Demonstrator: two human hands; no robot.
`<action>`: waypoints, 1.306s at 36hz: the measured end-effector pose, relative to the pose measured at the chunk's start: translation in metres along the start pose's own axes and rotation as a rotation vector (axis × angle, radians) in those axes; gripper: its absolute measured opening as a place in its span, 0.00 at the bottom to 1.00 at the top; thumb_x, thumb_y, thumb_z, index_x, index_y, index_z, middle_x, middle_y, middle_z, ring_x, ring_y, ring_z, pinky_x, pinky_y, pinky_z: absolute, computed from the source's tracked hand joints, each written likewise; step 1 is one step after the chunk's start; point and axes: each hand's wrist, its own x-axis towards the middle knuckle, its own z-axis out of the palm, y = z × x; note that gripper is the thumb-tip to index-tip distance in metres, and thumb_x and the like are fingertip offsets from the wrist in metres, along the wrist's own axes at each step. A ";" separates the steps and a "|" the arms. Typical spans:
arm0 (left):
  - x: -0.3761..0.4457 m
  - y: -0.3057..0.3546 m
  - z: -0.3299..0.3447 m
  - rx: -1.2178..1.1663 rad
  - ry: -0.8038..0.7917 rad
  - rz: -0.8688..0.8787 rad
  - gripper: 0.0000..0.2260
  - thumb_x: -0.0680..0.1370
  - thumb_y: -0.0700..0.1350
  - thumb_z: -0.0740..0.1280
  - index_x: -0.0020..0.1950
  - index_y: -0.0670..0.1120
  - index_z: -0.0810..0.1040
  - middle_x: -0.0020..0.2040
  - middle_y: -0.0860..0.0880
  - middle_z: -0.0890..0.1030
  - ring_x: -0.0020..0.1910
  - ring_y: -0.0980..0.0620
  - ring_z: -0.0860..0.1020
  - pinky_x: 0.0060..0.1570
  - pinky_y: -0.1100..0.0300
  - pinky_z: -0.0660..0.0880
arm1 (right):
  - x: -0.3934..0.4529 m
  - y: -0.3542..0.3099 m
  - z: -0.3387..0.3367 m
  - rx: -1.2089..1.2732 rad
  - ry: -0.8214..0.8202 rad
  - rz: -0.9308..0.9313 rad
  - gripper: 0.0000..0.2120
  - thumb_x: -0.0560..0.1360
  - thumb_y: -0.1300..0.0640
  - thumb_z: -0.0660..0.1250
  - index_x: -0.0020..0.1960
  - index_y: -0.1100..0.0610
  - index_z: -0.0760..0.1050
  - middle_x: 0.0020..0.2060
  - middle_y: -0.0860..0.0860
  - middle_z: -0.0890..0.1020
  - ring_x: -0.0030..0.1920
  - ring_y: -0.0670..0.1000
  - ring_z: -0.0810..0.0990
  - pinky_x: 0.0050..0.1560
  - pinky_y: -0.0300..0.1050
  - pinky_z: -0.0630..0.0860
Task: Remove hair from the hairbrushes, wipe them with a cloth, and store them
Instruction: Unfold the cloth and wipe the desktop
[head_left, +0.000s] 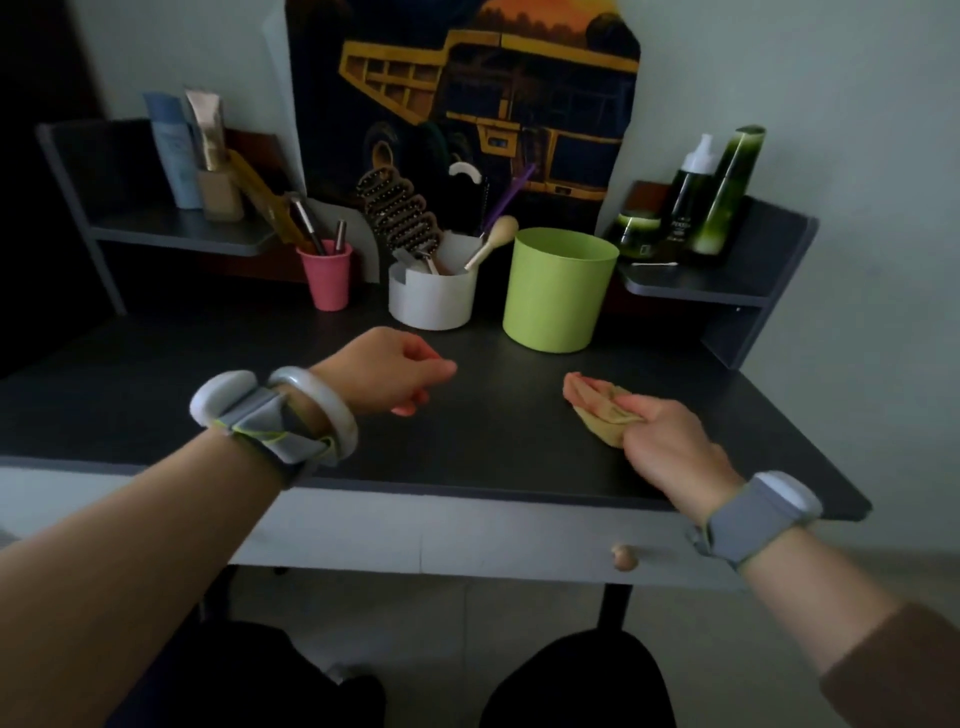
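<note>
Two brush-like items stand in the white holder (432, 301) at the back of the dark desk (467, 441): a dark vented hairbrush (397, 208), bristle head up and handle down in the cup, and a wooden-handled brush (491, 241) with its rounded handle end pointing up, head hidden inside; whether either carries hair cannot be made out at this range. Left hand (387, 371) hovers over the bare desk in front of the holder, fingers loosely curled, holding nothing I can see. Right hand (670, 447) is closed around a tan cloth (597, 402), bunched, part of it lying on the desk surface. Green bin (561, 288) sits just beside the holder; its contents are not visible.

Judgement on progress: both brushes are already in what looks like their storage place and no brush is on the desk, so either the work is near its end or not begun; the cloth in hand leans toward late stage, cloth yet to be put away; not certain.

Writing: green bottles (691, 202) on the right shelf bear pale label text, too small and blurred to read; tubes (174, 150) on the left shelf likewise unreadable; no brand legible anywhere.
</note>
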 end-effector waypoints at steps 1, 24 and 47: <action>-0.002 -0.004 -0.002 -0.005 0.006 -0.006 0.08 0.76 0.52 0.68 0.49 0.50 0.79 0.45 0.45 0.83 0.46 0.48 0.82 0.43 0.59 0.80 | -0.003 -0.007 0.009 -0.018 0.010 -0.008 0.21 0.78 0.57 0.56 0.63 0.37 0.76 0.65 0.36 0.75 0.66 0.39 0.69 0.73 0.42 0.58; -0.015 -0.028 -0.054 0.087 0.246 0.006 0.03 0.77 0.48 0.67 0.44 0.52 0.79 0.38 0.47 0.82 0.34 0.52 0.81 0.36 0.59 0.79 | -0.011 -0.144 0.136 -0.108 -0.190 -0.416 0.14 0.75 0.42 0.66 0.51 0.50 0.83 0.49 0.48 0.85 0.52 0.52 0.82 0.56 0.49 0.77; -0.027 -0.058 -0.069 0.046 0.306 -0.111 0.03 0.77 0.49 0.66 0.44 0.53 0.77 0.41 0.47 0.81 0.39 0.50 0.80 0.32 0.62 0.74 | 0.000 -0.142 0.180 -0.654 -0.036 -0.759 0.18 0.80 0.57 0.53 0.70 0.55 0.63 0.61 0.58 0.71 0.54 0.60 0.71 0.48 0.54 0.71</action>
